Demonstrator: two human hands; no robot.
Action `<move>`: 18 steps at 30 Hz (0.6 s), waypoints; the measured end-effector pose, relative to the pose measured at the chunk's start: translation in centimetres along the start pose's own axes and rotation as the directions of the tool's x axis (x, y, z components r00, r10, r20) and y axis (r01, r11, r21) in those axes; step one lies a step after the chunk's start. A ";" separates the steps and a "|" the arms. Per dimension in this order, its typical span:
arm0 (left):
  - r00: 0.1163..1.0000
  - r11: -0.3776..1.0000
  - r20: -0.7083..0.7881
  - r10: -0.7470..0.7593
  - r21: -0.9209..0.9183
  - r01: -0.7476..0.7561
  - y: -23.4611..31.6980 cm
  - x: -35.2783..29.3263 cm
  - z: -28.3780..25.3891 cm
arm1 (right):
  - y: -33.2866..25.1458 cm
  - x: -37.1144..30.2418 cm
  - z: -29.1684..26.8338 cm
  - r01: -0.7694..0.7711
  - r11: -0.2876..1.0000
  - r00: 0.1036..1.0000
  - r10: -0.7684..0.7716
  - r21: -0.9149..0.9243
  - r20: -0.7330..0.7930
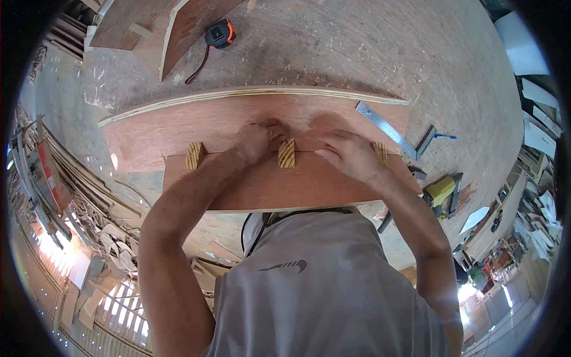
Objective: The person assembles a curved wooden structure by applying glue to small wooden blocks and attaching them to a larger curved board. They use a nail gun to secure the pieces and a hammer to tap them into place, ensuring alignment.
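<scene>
Two reddish plywood pieces meet edge to edge in front of me: an upper panel with a pale layered far edge and a nearer board close to my body. Three striped wood blocks sit along the seam: a left block, a middle block and a right block, partly behind my right hand. My left hand is beside the middle block, its fingers curled together; what they hold, if anything, is hidden. With fingers stretched out, my right hand rests over the seam between the middle and right blocks.
A metal try square lies across the panel's right end, beside a blue pen. Farther right is a yellow-green tool. A black and orange tape measure and an upright plywood piece are at the back left.
</scene>
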State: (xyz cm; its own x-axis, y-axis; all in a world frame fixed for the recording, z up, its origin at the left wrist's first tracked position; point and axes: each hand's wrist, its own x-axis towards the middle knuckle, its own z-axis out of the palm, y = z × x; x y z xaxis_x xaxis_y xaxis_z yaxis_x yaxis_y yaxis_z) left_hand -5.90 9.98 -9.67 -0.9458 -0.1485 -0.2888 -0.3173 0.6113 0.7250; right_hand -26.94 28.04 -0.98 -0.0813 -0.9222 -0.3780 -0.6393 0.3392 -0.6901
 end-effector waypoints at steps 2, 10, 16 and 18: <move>0.997 0.996 -0.012 0.082 -0.035 -0.082 -0.8 -0.1 -0.1 | 0.1 1.8 2.1 0.010 0.999 1.000 -0.011 0.032 0.023; 0.994 0.983 0.040 0.101 -0.161 -0.094 0.2 -0.7 -1.1 | 0.9 7.8 5.9 0.121 0.985 0.989 -0.108 -0.125 0.106; 0.995 0.985 0.038 0.091 -0.151 -0.084 0.5 -0.7 -0.8 | 1.7 6.9 6.6 0.169 0.971 0.981 -0.183 -0.167 -0.071; 0.997 0.987 -0.016 0.073 -0.144 -0.074 0.4 -0.4 -0.3 | 2.5 6.0 6.1 0.156 0.983 0.969 -0.170 -0.093 -0.179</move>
State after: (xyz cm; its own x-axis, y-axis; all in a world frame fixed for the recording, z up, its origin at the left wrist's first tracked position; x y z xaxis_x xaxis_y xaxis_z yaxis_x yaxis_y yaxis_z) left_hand -5.68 10.06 -9.09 -0.9673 -0.1160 -0.2253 -0.2529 0.5023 0.8269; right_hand -24.37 24.52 -8.72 -0.1065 -0.9846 -0.1387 -0.7122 0.1729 -0.6804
